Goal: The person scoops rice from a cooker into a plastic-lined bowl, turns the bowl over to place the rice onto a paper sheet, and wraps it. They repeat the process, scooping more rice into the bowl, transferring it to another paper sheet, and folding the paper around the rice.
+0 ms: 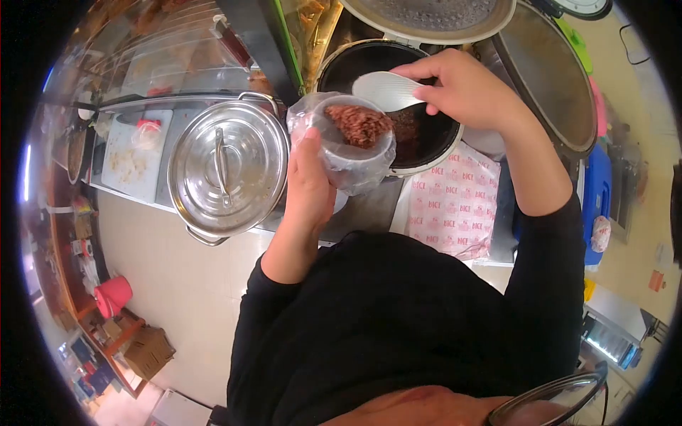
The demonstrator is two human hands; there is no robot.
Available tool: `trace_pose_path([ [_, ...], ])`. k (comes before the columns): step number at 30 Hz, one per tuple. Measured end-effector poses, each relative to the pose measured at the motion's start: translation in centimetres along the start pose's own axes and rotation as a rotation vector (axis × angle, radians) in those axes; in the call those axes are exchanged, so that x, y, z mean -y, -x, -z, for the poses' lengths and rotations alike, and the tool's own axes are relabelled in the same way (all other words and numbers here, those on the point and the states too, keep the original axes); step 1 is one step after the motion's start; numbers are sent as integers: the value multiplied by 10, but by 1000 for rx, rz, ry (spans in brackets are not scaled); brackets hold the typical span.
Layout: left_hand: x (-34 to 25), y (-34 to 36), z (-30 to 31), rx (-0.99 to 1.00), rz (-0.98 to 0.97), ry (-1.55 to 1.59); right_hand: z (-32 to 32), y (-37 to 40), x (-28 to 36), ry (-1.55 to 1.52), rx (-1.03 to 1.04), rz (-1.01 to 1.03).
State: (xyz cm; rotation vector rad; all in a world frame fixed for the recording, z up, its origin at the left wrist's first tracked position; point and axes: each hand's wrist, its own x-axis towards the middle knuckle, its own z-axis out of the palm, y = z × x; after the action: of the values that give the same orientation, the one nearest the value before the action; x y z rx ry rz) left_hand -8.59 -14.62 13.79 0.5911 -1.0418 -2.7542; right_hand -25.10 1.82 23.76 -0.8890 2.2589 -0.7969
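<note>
My left hand (310,177) grips a small bowl (384,151) lined with a clear plastic bag (366,177). Reddish-brown cooked rice (359,126) lies in the bowl, heaped toward its far side. Between the thumb and fingers of my right hand (462,85) is a white rice paddle (383,89), its blade just above the bowl's far edge. Behind and below both is a round rice cooker (446,150) with a dark inner pot; some dark rice (407,135) shows in it, partly covered by the bowl and paddle.
A lidded steel pot (192,167) stands at the left, beside a white cutting board (135,170) with scraps. The cooker's raised lid (433,32) is wet inside. A stack of pink-printed wrapping paper (452,202) lies in front of the cooker. Another large pot (547,71) is at the right.
</note>
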Motion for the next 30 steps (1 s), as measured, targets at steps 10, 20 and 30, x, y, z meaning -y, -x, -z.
trace_pose_path([
  [10,-3,34,31,-148,-242,33,-58,-68,-80,875,-103,-215],
  [20,-3,23,35,-101,-132,184,-59,-40,-52,655,92,-61],
  [30,-6,22,35,-116,-115,166,-69,-71,-68,814,26,-7],
])
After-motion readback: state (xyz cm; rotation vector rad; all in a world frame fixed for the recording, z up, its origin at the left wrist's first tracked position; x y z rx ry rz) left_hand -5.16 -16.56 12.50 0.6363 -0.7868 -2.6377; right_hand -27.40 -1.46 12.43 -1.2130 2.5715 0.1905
